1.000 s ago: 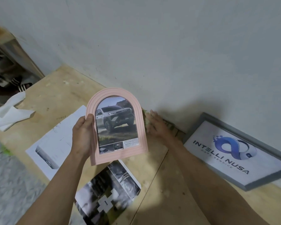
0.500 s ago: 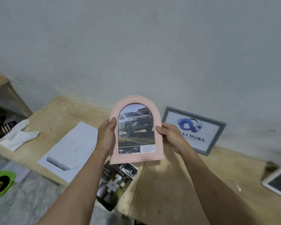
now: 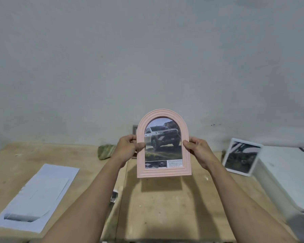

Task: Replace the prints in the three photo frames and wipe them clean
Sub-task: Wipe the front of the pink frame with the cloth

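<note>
A pink arched photo frame [image 3: 163, 172] with a print of a pickup truck is held upright above the wooden table [image 3: 165, 207], facing me. My left hand [image 3: 128, 148] grips its left edge, thumb on the front. My right hand [image 3: 197, 149] grips its right edge the same way. A white frame [image 3: 242, 156] with a dark print leans against the wall at the right. Only a corner of the grey frame [image 3: 135, 128] shows behind the pink one. A green cloth [image 3: 106, 151] lies by the wall.
A white sheet of paper [image 3: 37, 197] with a faint car print lies at the table's left. A small print scrap [image 3: 114, 196] peeks out beside my left forearm. A white box-like surface [image 3: 288, 176] stands at the right. The grey wall rises just behind the table.
My view has swung right and up. The pink frame now sits centred in front of the grey frame, hiding it. My right hand has gone from the table to the frame's right edge.
</note>
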